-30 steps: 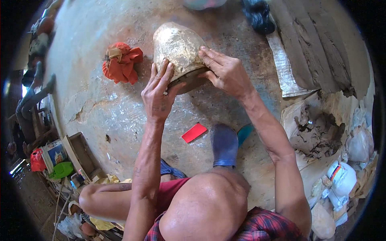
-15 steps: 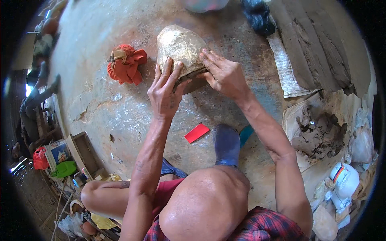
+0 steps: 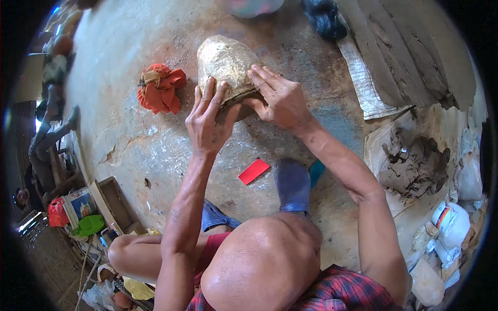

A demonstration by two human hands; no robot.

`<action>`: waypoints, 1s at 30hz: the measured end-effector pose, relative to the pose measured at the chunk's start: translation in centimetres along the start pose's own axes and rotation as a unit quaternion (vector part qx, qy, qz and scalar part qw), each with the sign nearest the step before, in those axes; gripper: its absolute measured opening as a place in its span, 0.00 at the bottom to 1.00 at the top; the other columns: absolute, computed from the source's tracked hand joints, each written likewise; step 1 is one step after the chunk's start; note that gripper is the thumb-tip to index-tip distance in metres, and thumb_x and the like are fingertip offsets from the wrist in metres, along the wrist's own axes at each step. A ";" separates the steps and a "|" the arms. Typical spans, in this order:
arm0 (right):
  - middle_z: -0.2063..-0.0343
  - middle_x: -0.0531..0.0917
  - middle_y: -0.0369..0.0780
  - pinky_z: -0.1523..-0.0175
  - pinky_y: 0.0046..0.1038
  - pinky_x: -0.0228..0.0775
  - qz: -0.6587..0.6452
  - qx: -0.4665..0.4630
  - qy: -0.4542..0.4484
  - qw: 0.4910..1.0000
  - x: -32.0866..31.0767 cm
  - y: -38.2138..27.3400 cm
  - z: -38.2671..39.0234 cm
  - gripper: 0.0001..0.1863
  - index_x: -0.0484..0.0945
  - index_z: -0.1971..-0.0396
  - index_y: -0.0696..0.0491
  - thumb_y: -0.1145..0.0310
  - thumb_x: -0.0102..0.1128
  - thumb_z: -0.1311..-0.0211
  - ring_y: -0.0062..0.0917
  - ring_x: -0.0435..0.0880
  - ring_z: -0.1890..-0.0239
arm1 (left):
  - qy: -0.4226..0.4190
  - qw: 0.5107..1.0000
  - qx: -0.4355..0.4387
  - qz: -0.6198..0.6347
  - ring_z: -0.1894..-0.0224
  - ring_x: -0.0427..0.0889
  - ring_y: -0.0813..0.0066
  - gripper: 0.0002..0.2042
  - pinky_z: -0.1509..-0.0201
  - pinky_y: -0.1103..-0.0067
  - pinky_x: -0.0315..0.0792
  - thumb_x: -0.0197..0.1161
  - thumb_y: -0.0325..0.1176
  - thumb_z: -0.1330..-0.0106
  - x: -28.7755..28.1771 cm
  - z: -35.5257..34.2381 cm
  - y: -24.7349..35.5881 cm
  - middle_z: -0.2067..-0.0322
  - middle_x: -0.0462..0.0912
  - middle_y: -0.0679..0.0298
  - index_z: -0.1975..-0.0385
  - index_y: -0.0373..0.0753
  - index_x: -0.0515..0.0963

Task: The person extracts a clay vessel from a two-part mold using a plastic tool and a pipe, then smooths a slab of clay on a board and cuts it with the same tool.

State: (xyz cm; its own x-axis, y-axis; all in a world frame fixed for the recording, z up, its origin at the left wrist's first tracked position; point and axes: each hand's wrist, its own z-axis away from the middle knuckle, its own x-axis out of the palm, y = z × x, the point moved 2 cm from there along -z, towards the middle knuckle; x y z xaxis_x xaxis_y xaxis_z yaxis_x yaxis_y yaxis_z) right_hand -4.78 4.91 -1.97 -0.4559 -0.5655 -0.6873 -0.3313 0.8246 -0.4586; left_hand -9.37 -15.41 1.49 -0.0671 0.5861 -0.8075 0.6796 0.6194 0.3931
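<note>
Between my two hands is a bulky off-white, rounded piece [image 3: 225,61], plaster-like, with brownish stains and a dark lower edge. The fingers of my left hand [image 3: 207,124] press on its near left side, thumb at the lower edge. My right hand [image 3: 280,101] grips the near right side, fingers on top and thumb at the edge beneath. A darker part shows under that edge, mostly hidden by my hands. Left of the piece sits a bunched orange-red cloth bundle [image 3: 161,88] with a tan patch on top.
A red flat rectangle [image 3: 254,171] lies on the worn floor [image 3: 140,160] near my boot [image 3: 292,184]. To the right are grey-brown clay slabs [image 3: 399,52] and a heap of clay lumps [image 3: 415,163] on sheeting. A black plastic bag [image 3: 325,19] lies beyond. A wooden box [image 3: 115,202] stands left.
The off-white piece and both hands sit slightly further left in the picture, along with a small shift of the whole view. Both hands keep their hold on it.
</note>
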 end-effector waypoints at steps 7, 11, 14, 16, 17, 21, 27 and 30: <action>0.41 0.84 0.49 0.39 0.40 0.82 -0.004 0.072 0.030 0.997 0.5 -1.2 0.0 0.39 0.81 0.41 0.59 0.50 0.80 0.49 0.45 0.86 0.42 | -0.060 0.997 -0.014 0.047 0.30 0.74 0.41 0.36 0.21 0.54 0.63 0.71 0.33 0.48 -1.1 -0.7 0.1 0.32 0.76 0.46 0.32 0.42 0.78; 0.38 0.82 0.49 0.33 0.39 0.78 -0.073 0.114 0.047 0.990 -0.6 -0.9 1.2 0.48 0.74 0.32 0.57 0.52 0.84 0.52 0.44 0.85 0.39 | -0.086 0.990 -0.058 0.090 0.22 0.63 0.45 0.47 0.20 0.58 0.61 0.77 0.32 0.49 -1.8 0.9 -1.6 0.24 0.64 0.46 0.23 0.43 0.65; 0.30 0.75 0.49 0.31 0.36 0.76 -0.203 0.251 0.031 0.946 1.2 2.4 6.3 0.54 0.60 0.22 0.54 0.60 0.83 0.45 0.38 0.84 0.38 | -0.039 0.972 -0.133 0.189 0.21 0.60 0.50 0.54 0.19 0.60 0.61 0.82 0.30 0.49 -0.3 3.0 -3.5 0.22 0.61 0.45 0.19 0.44 0.57; 0.28 0.71 0.50 0.31 0.35 0.76 -0.427 0.414 -0.039 0.803 4.2 3.4 9.7 0.52 0.58 0.21 0.54 0.62 0.81 0.40 0.34 0.84 0.38 | -0.060 0.921 -0.218 0.317 0.26 0.70 0.57 0.58 0.24 0.62 0.69 0.80 0.26 0.43 1.3 5.0 -4.4 0.24 0.63 0.46 0.17 0.47 0.44; 0.31 0.76 0.48 0.33 0.33 0.76 -0.454 0.375 0.006 0.808 4.4 2.2 9.1 0.50 0.54 0.19 0.54 0.64 0.76 0.34 0.28 0.83 0.39 | -0.069 0.890 -0.265 0.365 0.28 0.72 0.58 0.58 0.25 0.63 0.71 0.79 0.24 0.41 1.7 5.9 -4.3 0.25 0.65 0.46 0.16 0.48 0.41; 0.40 0.83 0.43 0.40 0.29 0.78 -0.446 0.384 0.026 0.808 6.5 2.4 8.5 0.46 0.58 0.20 0.52 0.64 0.74 0.32 0.22 0.84 0.44 | -0.043 0.871 -0.289 0.395 0.39 0.83 0.61 0.58 0.37 0.67 0.81 0.76 0.22 0.37 3.6 7.1 -4.2 0.32 0.75 0.46 0.16 0.47 0.36; 0.52 0.90 0.40 0.49 0.29 0.80 -0.400 0.374 0.045 0.835 8.5 3.8 9.3 0.41 0.66 0.23 0.45 0.61 0.76 0.34 0.18 0.86 0.56 | -0.047 0.908 -0.290 0.299 0.38 0.81 0.63 0.58 0.39 0.67 0.81 0.76 0.21 0.37 3.9 7.4 -4.3 0.33 0.75 0.48 0.16 0.49 0.37; 0.56 0.91 0.39 0.51 0.28 0.79 -0.377 0.387 0.036 0.840 8.5 4.0 9.0 0.42 0.66 0.23 0.45 0.61 0.76 0.35 0.18 0.84 0.60 | -0.040 0.917 -0.288 0.273 0.40 0.83 0.62 0.59 0.41 0.67 0.82 0.78 0.23 0.39 4.0 7.2 -4.3 0.35 0.78 0.47 0.16 0.48 0.37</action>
State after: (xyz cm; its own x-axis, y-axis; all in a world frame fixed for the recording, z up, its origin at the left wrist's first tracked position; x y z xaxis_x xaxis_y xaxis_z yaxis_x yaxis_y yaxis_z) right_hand -2.58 3.55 -14.71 -0.4160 -0.9092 -0.0134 0.0759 -0.0201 -0.9969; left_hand -7.29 -19.53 -6.60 0.2374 0.8654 -0.4412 0.0969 0.4308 0.8972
